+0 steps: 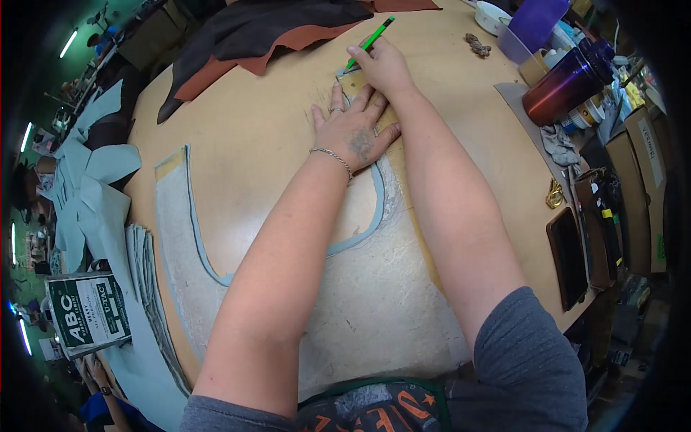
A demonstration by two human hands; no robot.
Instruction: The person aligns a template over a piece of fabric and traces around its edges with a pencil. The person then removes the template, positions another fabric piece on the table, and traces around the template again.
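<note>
This is a workshop, with signs of leather-like sheet work — a broad worktable (252, 187) bears dark and rust-coloured sheets (277, 32) at eleven o'clock and a worn, blue-edged template (381, 309) toward six. Pale blue-green sheets (97, 209) lie layered at nine, with a can lettered ABC (86, 313) at eight. Tube lights (68, 43) glow at ten — and another person (97, 412) shows between seven and eight.

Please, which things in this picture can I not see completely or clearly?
All in the head view:
U-shaped pattern piece: parts hidden under the left hand and left forearm.
Green pencil in the right hand: tip too small to judge contact.
Dark leather: cut off by the top edge.
Shirt lettering: cut off by the bottom edge.
</note>
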